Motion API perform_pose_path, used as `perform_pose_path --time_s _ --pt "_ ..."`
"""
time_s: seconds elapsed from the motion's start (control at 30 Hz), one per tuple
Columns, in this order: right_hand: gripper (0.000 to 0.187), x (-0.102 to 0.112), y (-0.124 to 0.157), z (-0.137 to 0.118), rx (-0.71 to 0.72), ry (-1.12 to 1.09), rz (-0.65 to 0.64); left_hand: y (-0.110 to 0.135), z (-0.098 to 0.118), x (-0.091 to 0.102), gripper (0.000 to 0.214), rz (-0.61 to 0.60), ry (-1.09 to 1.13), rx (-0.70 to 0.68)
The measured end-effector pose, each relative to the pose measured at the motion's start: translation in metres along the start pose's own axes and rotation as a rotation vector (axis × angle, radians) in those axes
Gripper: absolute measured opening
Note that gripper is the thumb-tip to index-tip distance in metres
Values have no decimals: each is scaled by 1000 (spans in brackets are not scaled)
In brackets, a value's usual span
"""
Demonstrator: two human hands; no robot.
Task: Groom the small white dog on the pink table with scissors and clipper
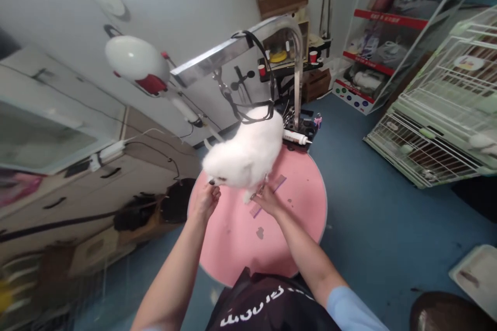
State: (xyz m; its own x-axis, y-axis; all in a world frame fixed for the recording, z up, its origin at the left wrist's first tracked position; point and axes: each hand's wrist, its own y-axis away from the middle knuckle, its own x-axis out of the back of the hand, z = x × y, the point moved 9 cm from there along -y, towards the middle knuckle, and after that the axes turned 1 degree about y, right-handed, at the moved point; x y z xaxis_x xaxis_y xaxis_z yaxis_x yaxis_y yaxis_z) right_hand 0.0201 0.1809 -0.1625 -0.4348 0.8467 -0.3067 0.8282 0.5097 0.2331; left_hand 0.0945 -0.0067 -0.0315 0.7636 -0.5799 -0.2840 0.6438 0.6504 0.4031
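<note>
A small fluffy white dog (248,152) stands on a round pink grooming table (298,217), tied by a black strap (267,88) to a metal arm (240,46) overhead. My left hand (204,200) is closed under the dog's head at the table's left edge. My right hand (267,199) is closed on scissors (259,190) by the dog's front leg. A purple comb (272,191) lies on the table beside that hand.
A white dryer head (134,62) hangs at the left over cabinets (77,165). Wire cages (446,114) stand on the right, shelves (373,51) behind. A tool tray (301,129) sits at the table's far edge. Blue floor (388,207) surrounds the table.
</note>
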Motion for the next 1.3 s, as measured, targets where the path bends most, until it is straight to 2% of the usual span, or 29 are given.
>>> perform_pose_path --time_s 0.13,0.27,0.4,0.53,0.6,0.7,0.83,0.97,1.07,1.2,1.3 --pt "35 11 -4 1 15 231 -36 3 0 1 34 56 10 -11" --pt "47 21 -13 -12 126 564 -53 4 -1 4 38 98 4 -6" --pt "27 34 -26 -16 84 886 -65 3 0 5 36 112 -2 -17" --pt "33 30 -32 -31 227 1082 -121 2 2 8 32 137 2 -29" --pt "27 32 -35 -31 197 1164 -117 2 3 9 30 154 2 -31" --pt "22 35 -39 -26 108 1207 -136 3 4 10 28 158 0 -34" --pt "27 26 -37 -36 244 1241 -167 5 11 10 31 134 5 -82" --pt "21 30 -34 -32 159 1253 -160 8 15 14 33 163 16 -92" --pt "22 24 -27 -38 233 1268 -165 11 15 18 32 189 29 -80" --pt "23 23 -21 -38 171 1254 -157 15 15 22 32 213 51 -84" --pt "26 13 -13 -44 223 1255 -179 18 16 27 31 230 63 -91"
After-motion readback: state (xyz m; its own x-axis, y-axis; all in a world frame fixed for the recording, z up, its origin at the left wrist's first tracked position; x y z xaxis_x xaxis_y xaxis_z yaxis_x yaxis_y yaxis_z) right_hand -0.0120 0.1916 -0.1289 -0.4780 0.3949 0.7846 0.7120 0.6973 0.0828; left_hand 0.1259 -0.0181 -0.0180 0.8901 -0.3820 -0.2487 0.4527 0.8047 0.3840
